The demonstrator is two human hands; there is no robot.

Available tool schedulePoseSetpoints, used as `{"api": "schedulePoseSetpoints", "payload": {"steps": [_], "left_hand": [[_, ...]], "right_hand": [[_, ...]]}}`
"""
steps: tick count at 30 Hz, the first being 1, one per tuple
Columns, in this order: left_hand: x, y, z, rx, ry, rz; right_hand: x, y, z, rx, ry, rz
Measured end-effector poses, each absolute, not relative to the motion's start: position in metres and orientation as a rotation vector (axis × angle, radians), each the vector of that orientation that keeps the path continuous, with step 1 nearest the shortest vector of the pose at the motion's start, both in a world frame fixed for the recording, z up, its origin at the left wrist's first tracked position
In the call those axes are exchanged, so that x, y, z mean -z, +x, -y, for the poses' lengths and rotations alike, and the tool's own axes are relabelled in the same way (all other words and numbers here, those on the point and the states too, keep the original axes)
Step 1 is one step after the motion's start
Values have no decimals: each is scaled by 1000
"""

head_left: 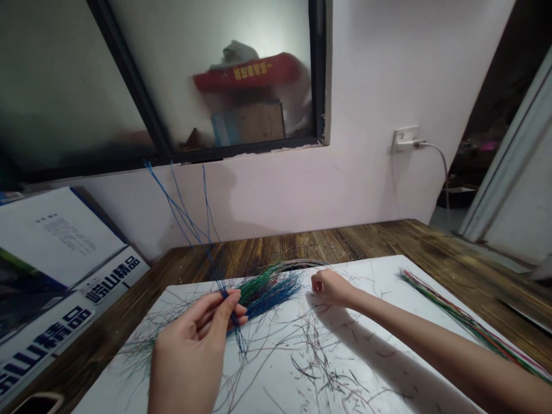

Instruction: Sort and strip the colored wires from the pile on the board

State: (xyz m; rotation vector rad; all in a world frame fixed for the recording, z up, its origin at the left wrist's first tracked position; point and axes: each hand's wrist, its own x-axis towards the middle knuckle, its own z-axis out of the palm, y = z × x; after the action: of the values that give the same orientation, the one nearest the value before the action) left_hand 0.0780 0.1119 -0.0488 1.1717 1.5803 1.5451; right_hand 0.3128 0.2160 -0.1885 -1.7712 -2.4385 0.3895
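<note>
My left hand pinches a thin bundle of blue wires between thumb and fingers. The wires fan upward into several twisted strands, and their short lower ends stick out below the fingers. Farther right, my right hand is curled closed just above the white board; whether anything is in its fingers I cannot make out. Between the two hands lies a loose heap of wires, with blue wires in front and green wires behind.
Wire scraps litter the white board on a wooden table. A bundle of coloured wires lies along the right. Printed boxes stand at left. A charger with a cable is plugged into the wall.
</note>
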Motion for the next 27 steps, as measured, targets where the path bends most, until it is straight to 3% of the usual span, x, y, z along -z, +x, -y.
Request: {"api": "schedulePoseSetpoints", "payload": {"steps": [27], "left_hand": [[51,79,-112,-1519,1277,-1554]], "right_hand": [[192,290,-244,-353,-1800,2389]]}}
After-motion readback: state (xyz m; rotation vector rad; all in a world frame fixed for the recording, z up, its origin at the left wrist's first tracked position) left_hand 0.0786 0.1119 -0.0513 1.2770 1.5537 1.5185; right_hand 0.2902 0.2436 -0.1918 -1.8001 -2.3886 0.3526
